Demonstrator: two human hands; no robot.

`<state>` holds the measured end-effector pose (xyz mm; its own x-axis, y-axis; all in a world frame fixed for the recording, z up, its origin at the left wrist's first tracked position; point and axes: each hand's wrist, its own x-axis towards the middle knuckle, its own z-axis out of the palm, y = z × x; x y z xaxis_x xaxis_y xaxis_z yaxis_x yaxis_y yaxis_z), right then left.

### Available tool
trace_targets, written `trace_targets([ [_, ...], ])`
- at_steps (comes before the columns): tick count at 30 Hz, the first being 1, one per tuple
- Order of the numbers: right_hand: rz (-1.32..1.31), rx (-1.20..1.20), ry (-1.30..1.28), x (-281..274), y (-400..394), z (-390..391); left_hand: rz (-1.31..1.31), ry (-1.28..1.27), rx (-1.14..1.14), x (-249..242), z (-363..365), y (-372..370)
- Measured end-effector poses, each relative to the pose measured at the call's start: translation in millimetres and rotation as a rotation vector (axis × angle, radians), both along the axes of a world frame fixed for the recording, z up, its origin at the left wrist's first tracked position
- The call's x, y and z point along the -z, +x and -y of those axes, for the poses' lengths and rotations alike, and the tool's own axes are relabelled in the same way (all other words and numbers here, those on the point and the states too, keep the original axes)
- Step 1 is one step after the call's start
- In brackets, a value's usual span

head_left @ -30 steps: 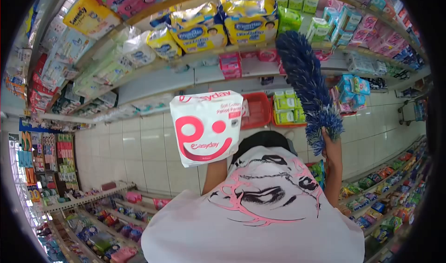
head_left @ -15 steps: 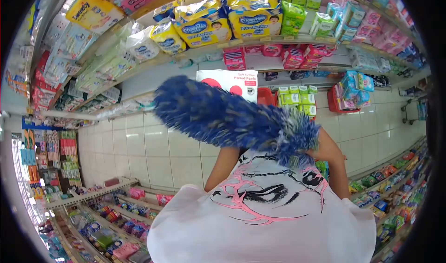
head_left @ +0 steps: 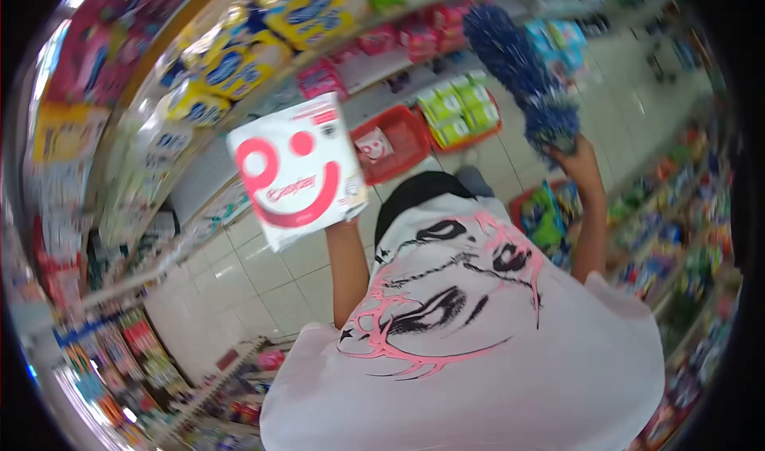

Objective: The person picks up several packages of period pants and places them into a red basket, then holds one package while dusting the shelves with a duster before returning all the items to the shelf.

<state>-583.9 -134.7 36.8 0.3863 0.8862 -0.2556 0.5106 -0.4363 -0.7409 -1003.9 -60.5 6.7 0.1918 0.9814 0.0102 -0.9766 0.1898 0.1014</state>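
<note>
A white pack with a red smiley face and "Easyday" lettering [head_left: 296,172] is held up at the left, in front of the shelf edge. My left hand is behind and under it, its fingers hidden by the pack; only the wrist and forearm show. Over at the right, my right hand [head_left: 570,154] is closed round the lower end of a fluffy blue duster [head_left: 522,68], which points up and to the left.
Shelves ahead hold yellow diaper packs [head_left: 243,56] and pink packs [head_left: 320,80]. On the tiled floor stand a red basket [head_left: 390,136] with a small pack inside, one with green packs [head_left: 458,112], and another with mixed packs [head_left: 550,220]. Lower shelves run along the right.
The duster has swung from across my front to the upper right. The white pack, earlier mostly behind the duster, is now in full view further left. The camera view has turned.
</note>
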Motion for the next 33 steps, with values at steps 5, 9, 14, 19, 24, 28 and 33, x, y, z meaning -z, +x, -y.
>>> trace_targets([
  [5,-0.231,0.111,-0.147,89.0,27.5,61.1,0.227,0.087,0.103,-3.2,9.9,4.8],
  [9,-0.001,0.166,-0.386,256.5,39.2,118.1,0.215,-0.047,0.068,4.9,15.8,8.2],
  [14,-0.724,0.408,-0.840,359.6,49.2,81.0,-0.001,-0.133,-0.017,3.5,19.8,19.3],
  [19,-1.000,0.760,-0.886,418.4,56.2,25.6,-0.179,-0.333,-0.131,-5.8,15.1,38.1],
  [24,-1.093,0.749,-0.575,410.4,43.2,-43.1,-0.231,-0.079,-0.030,-7.0,-4.7,69.1],
  [28,-0.865,0.322,-0.555,335.7,31.1,-111.4,-0.281,-0.050,-0.048,-4.6,-38.4,108.5],
  [33,-1.312,-0.325,-0.296,106.9,-15.4,-201.3,-0.307,-0.047,-0.044,34.8,-88.1,155.9],
])
